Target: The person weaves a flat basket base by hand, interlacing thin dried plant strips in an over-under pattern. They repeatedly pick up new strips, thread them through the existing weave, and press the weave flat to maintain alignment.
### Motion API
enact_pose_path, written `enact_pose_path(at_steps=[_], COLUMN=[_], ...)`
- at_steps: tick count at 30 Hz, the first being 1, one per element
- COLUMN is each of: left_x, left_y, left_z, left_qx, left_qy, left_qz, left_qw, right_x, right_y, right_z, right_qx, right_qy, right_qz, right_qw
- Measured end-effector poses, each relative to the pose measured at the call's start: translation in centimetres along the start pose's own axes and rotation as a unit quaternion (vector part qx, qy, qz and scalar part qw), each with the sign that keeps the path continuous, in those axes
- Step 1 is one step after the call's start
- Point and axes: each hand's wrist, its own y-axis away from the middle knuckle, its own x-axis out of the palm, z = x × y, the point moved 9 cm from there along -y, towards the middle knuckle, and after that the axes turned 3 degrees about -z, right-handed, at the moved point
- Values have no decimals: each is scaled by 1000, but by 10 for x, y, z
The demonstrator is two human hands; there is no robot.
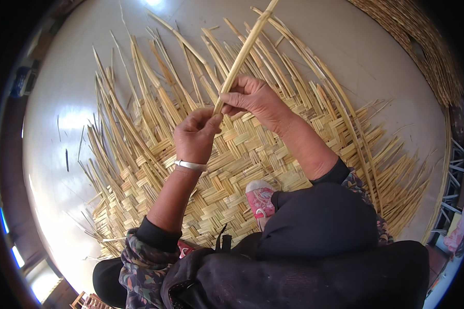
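A long pale reed strip slants up and to the right, raised above a woven reed mat. My left hand, with a silver bangle at the wrist, pinches the strip's lower end. Just above it, my right hand is closed round the same strip, thumb on top. The mat has a diagonal weave in its middle, and loose reed ends fan out from its far, left and right edges. Part of the mat is hidden beneath my legs and arms.
My foot in a pink shoe rests on the mat. A large bundle of reeds lies at the far right. Metal racks and a pink cloth are at the right rim. Small reed scraps lie on the pale floor.
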Motion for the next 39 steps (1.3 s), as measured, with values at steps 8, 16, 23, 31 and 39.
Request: enact_pose_path(at_steps=[8,16,23,31,39], left_x=[7,10,12,13,9], left_y=[1,10,24,33,16], left_z=[64,85,107,129,134], left_qx=[-165,-189,-248,-310,-239], left_qy=[39,59,41,64,40], left_qz=[39,74,116,124,96], left_qw=[985,977,961,940,965], right_x=[-7,-25,-39,-60,-8], right_y=[-11,-23,-34,-46,-6], right_z=[-50,-74,-75,-87,-136], right_qx=[8,79,62,70,211], right_qy=[116,52,102,79,116], right_qz=[-41,-53,-79,-88,66], right_qw=[992,994,990,991,968])
